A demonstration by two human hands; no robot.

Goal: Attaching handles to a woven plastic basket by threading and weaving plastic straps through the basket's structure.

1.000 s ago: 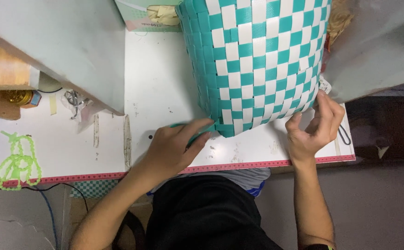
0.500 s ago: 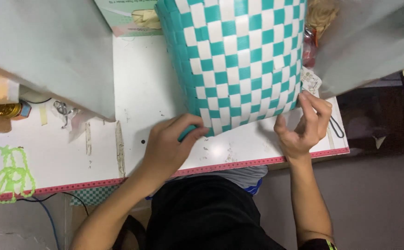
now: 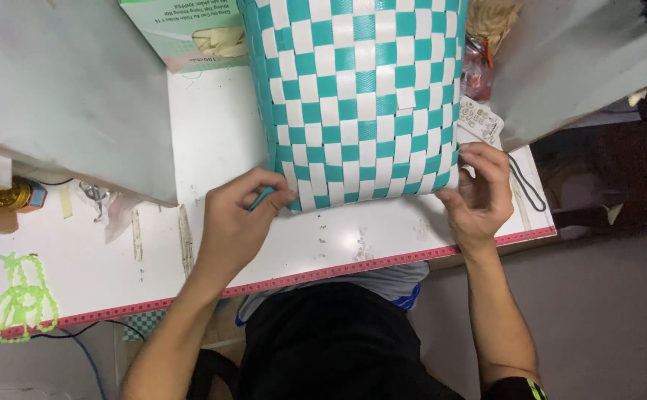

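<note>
The head view looks straight down on a white table whose near edge carries a red measuring tape. A woven basket of teal and white strips in a checker pattern stands on the far half of the table, right of its middle, running out of the top of the picture; its near bottom edge lies across the middle of the table.

The left hand rests at the basket's near left corner. Its fingers are curled together and pinch a teal strip end against the weave, thumb and forefinger closed on it. The right hand is at the near right corner of the basket; its fingers are bent and close together, fingertips touching the basket's edge, but whether they clamp a strip there I cannot tell, since the palm hides it.

At the far left of the table stands a light green cardboard box, just beside the basket. A grey panel covers the left part of the table. Near the left near corner lies a string of pale green beads. A small printed card lies by the basket's right side, and a black cord lies along the right edge.
</note>
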